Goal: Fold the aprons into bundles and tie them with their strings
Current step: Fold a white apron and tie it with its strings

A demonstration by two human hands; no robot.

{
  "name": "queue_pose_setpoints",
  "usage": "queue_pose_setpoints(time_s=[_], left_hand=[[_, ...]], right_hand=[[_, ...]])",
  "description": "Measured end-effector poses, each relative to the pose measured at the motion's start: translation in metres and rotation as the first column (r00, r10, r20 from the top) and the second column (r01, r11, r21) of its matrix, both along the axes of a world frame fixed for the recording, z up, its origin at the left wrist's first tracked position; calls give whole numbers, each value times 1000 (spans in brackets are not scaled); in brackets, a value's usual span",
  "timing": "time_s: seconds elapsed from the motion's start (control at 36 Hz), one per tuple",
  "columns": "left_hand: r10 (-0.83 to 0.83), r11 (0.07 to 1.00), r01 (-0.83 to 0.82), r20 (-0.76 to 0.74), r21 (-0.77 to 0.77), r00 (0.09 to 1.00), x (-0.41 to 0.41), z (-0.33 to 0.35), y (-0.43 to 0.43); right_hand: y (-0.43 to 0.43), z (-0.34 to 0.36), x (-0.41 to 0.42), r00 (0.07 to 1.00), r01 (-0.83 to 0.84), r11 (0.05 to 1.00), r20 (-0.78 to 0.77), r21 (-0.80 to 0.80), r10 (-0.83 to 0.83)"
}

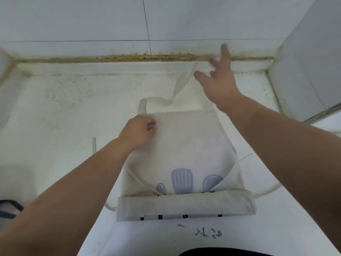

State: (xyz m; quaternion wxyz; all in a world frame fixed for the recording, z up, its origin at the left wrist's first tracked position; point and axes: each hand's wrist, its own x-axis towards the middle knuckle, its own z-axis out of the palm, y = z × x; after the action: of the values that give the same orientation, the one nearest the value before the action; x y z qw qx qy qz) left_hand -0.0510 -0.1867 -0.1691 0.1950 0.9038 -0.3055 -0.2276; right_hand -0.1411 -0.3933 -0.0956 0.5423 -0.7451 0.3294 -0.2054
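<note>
A beige apron [186, 145] with blue kitchen-tool prints lies flat on the white counter [55, 111], its sides folded in and its near end rolled into a band [184, 203]. My left hand [140, 131] is closed on the apron's upper left corner, where the neck strap [158, 99] begins. My right hand [219, 80] is raised and blurred beyond the apron's far edge, fingers spread; the neck strap rises toward its fingers, but whether they touch it is unclear. A waist string [265, 191] loops out at the right, and another string's end [94, 145] lies at the left.
The stained counter meets a white tiled wall [92, 24] along a dirty yellowed seam [129, 57]. A white panel [310, 67] closes the right side. Dark handwriting [208, 233] marks the counter in front of the apron. A dark object [9, 207] sits at the lower left edge.
</note>
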Motion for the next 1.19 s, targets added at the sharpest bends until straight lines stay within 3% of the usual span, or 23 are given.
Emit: queue_pose_setpoints(time_s=[0.06, 0.11, 0.22, 0.33, 0.61, 0.67, 0.78, 0.83, 0.92, 1.0, 1.19], left_hand=[[-1, 1000, 1, 18, -4, 1000, 0, 0, 2], [-4, 1000, 4, 54, -16, 999, -2, -1, 5], [4, 999, 0, 91, -45, 996, -6, -4, 14], [-42, 990, 61, 142, -129, 989, -22, -5, 27], [-46, 944, 141, 306, -298, 951, -105, -6, 75], [-110, 926, 231, 374, -297, 921, -121, -3, 83], [-400, 831, 529, 479, -170, 782, -143, -8, 104], [-482, 789, 600, 473, -131, 737, -148, -18, 114], [-494, 803, 584, 415, -117, 764, -158, -28, 127], [-462, 841, 529, 355, -117, 813, -165, -28, 129], [-416, 905, 425, 189, -11, 890, -160, -16, 117]], right_hand=[[-2, 6, 3, 994, -102, 992, 39, -71, 105], [-3, 6, -2, 985, -169, 971, -58, -171, 161], [9, -10, -25, 949, -199, 959, -285, -202, 136], [21, -30, -62, 906, -216, 934, -414, -284, 84], [74, -56, -150, 871, -344, 883, -459, -319, 174], [86, -60, -164, 863, -382, 859, -464, -341, 199], [108, -73, -193, 817, -471, 770, -542, -430, 197], [113, -81, -203, 803, -509, 725, -560, -463, 207], [116, -84, -214, 699, -656, 603, -666, -453, 260], [115, -86, -221, 663, -730, 505, -658, -461, 358], [112, -82, -220, 576, -811, 338, -754, -478, 316]])
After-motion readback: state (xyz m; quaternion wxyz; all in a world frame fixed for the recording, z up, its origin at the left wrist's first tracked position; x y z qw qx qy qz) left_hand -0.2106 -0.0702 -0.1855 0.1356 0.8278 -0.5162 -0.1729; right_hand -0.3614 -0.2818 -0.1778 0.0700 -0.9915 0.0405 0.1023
